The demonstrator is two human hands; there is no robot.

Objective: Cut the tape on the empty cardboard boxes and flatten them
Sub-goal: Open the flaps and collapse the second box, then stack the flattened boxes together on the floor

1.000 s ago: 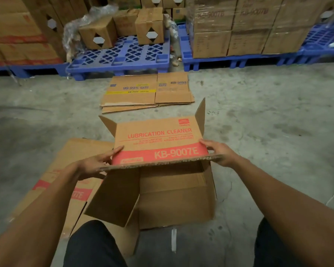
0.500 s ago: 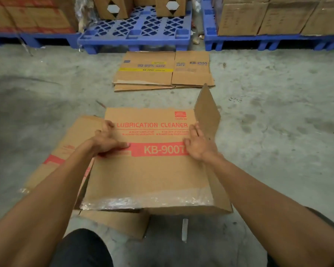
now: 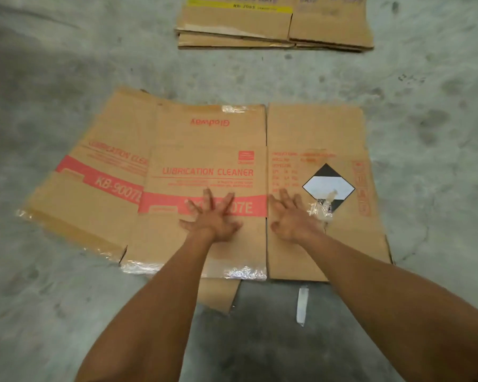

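Flattened box (image 3: 204, 150) reading "LUBRICATION CLEANER", "Glodway": left hand (image 3: 213, 219) and right hand (image 3: 293, 220) press it, fingers wide.

1. The flattened box (image 3: 204, 150) in the middle of the frame is showing matt brown corrugated cardboard with red print.
2. Glossy, crinkled clear tape (image 3: 243, 272) is glinting along its lower edge.
3. The floor (image 3: 53, 78) is looking like rough, mottled grey concrete.
4. The stack (image 3: 273, 26) at the top is showing matt cardboard.
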